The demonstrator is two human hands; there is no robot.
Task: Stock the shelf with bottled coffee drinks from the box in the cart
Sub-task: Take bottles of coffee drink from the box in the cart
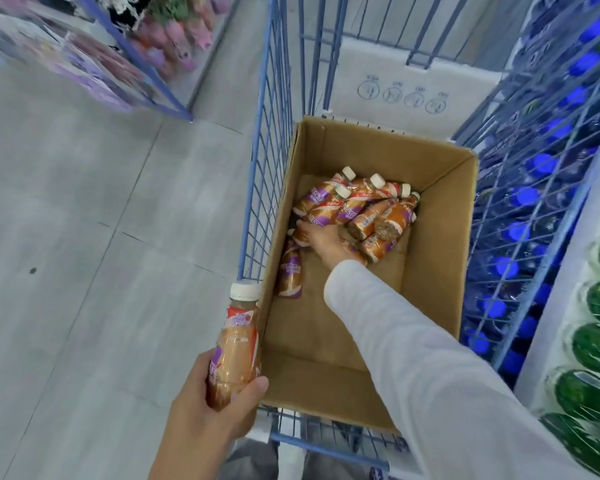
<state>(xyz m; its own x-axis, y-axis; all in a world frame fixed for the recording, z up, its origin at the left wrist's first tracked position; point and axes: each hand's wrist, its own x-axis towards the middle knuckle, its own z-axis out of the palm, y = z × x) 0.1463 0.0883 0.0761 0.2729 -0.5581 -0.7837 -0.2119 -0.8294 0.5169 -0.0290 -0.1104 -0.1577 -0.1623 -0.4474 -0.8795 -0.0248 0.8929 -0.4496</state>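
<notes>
Reaching down into the box with my right hand, I have the fingers laid over the near-left edge of the pile of bottles, touching the bottle lowest and closest to the left wall. I cannot tell whether they have closed round it, since the back of the hand hides the grip. My left hand is wrapped round the lower half of an upright bottle, white cap up, held outside the cart just beside the box's near-left corner.

What the next pick turns on is how the stock lies. The pile sits on the box floor towards the far side, every bottle on its side. Their long axes run from near-left to far-right, white caps pointing away from me (so the bases face the hand). One lone bottle lies apart from the pile, tight along the left wall, its axis running near to far, just left of my right wrist. The right hand is much the nearer; the left is full and outside the box. I judge that a grasp from above, across a bottle's body, suits these best.
</notes>
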